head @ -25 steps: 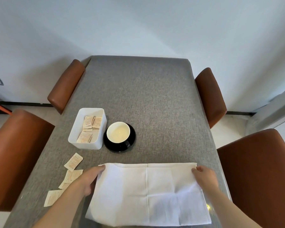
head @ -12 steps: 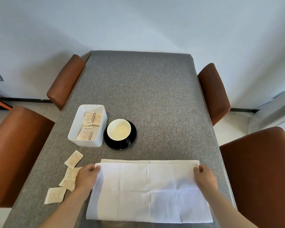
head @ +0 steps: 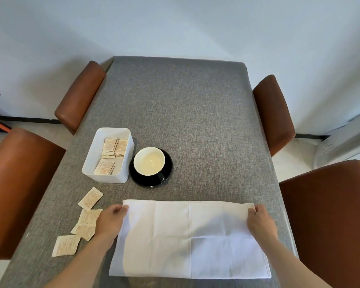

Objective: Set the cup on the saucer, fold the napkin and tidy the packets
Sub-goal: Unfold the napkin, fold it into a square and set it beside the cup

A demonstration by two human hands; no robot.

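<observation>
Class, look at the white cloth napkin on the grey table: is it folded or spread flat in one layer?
Folded once: the white cloth napkin lies doubled, both hands pinching its far corners.

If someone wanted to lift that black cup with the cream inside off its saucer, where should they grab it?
Probably by the small handle of the black cup with the cream inside. The handle points toward the camera and slightly right, so come from the near side; the white plastic bin crowds its left. The cup sits upright on the black saucer.
</observation>
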